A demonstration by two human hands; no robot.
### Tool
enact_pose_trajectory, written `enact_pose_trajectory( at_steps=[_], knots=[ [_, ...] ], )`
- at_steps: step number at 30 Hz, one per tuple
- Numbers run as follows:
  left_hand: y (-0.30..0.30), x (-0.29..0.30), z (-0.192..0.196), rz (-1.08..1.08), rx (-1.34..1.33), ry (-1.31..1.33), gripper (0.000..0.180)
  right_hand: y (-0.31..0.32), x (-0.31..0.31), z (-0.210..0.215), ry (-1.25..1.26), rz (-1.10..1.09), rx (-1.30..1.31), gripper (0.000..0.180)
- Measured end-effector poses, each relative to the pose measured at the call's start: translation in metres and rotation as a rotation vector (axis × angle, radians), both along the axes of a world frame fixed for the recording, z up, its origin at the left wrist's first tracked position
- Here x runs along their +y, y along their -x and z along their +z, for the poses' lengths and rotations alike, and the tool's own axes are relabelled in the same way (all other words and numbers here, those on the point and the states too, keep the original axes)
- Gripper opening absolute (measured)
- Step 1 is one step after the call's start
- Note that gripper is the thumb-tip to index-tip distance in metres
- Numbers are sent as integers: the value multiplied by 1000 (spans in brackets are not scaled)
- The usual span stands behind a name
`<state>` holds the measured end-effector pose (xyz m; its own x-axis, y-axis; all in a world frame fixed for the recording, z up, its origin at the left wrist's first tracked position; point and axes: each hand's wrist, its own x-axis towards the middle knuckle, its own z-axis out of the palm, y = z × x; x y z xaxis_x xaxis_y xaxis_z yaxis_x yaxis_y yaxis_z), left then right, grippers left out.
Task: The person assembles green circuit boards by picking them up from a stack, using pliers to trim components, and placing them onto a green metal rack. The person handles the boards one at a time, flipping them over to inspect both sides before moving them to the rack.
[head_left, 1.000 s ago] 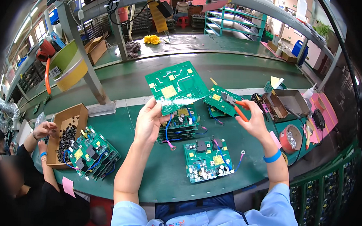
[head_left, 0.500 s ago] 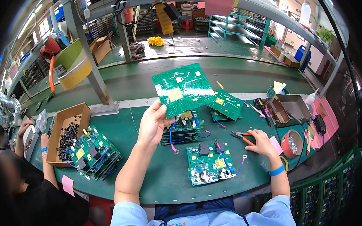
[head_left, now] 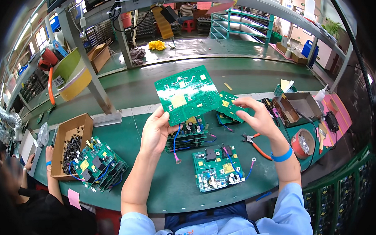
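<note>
My left hand [head_left: 155,131] grips the lower left corner of a green circuit board [head_left: 188,96], raised and tilted with its solder side facing me. My right hand [head_left: 258,118] is up at the right, fingers and thumb apart, beside a second board [head_left: 228,103] on a stack behind; whether it touches that board I cannot tell. Below it lie red-handled cutters [head_left: 257,147] on the bench. Under the held board stands a stack of boards [head_left: 187,136] with a blue wire. Nearer me, a populated board [head_left: 217,168] lies component side up.
On the left are another board stack [head_left: 99,164] and a cardboard box [head_left: 61,142] of small black parts. A co-worker's arm [head_left: 53,175] reaches in there. To the right are a metal tray [head_left: 304,107], a red tub [head_left: 303,143] and a brush [head_left: 321,141].
My right hand has let go of the cutters, leaving them on the bench, and risen up and left toward the boards. The left hand still holds its board, tilted slightly differently.
</note>
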<state>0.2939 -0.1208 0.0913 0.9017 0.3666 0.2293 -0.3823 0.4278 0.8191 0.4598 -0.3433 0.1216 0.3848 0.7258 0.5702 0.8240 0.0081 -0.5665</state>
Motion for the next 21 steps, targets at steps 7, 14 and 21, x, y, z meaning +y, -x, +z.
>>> enact_pose_trajectory(
  at_steps=[7, 14, 21],
  knots=[
    [0, -3, 1, 7, -6, 10, 34, -7, 39, -4, -72, 92, 545, 32],
    [-1, -4, 2, -44, 12, 15, 33, 1, 45, -21, -171, 261, 833, 33],
    [-1, -6, 5, -126, 70, 32, 30, 9, 37, -29, -264, 302, 1007, 30]
  ],
)
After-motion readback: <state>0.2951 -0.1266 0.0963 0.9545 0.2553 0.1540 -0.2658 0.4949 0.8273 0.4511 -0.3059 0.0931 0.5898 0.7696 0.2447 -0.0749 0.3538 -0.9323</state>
